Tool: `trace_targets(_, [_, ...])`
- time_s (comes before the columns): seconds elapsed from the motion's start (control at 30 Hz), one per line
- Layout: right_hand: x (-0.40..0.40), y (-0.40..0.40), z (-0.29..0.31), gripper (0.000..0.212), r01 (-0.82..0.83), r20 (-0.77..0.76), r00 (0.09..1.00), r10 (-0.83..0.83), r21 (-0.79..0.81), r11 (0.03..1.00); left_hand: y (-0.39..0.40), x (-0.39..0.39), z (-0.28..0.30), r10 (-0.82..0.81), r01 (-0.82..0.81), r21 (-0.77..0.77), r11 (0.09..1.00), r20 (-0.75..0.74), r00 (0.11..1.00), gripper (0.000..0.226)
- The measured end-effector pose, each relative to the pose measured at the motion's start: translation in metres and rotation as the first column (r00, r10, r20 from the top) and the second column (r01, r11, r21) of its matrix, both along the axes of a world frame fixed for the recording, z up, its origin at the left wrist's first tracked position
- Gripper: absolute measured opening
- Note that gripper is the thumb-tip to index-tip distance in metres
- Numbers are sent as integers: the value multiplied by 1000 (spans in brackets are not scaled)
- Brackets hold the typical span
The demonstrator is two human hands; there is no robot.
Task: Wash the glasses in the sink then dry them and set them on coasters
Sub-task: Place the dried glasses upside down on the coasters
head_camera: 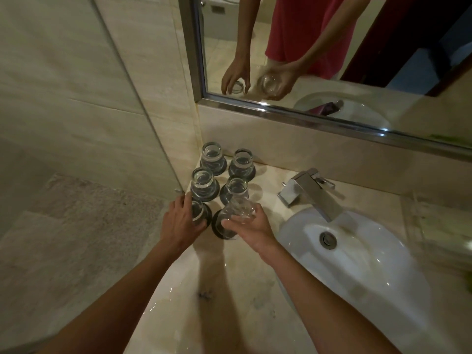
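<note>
Right hand (251, 229) fingers curled round a tilted glass (236, 209), left hand (178, 221) fingers gripping another glass (198, 212)

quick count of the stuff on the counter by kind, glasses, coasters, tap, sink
glasses: 6, one under each hand
dark coasters: 6, one for each glass
faucet: 1
sink: 1
total: 14

Single head-worn view looks steeply down, close over the counter (229, 290) and sink (357, 264).
</note>
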State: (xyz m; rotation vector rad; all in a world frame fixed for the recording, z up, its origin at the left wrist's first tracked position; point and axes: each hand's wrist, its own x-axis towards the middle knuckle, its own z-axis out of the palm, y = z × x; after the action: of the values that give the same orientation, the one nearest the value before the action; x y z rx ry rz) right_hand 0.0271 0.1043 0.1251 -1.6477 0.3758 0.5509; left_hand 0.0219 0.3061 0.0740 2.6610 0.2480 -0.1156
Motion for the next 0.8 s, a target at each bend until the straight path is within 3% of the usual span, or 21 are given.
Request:
trace_targets(0.1, [5, 4, -13, 72, -125, 118, 977, 176, -349, 929, 2, 2, -3, -40, 41, 37, 998, -24, 999, 97])
trace_targets(0.23, [10, 12, -28, 78, -209, 186, 921, 342, -504, 838, 4, 2, -7, -56, 58, 69, 996, -28, 998, 97])
trace_targets(0.37, [11, 20, -39, 74, -261, 207, 882, 423, -531, 806, 4, 2, -9, -43, 45, 56, 997, -32, 999, 92])
trace_targets(0.57, [12, 17, -55, 87, -286, 177, 886, 427, -517, 807, 0, 2, -9, -31, 33, 35, 999, -55, 998, 89])
trace_targets(0.8, [22, 7, -33, 95, -369, 76, 870, 488, -556, 744, -7, 2, 12, -49, 52, 89, 995, -34, 998, 84])
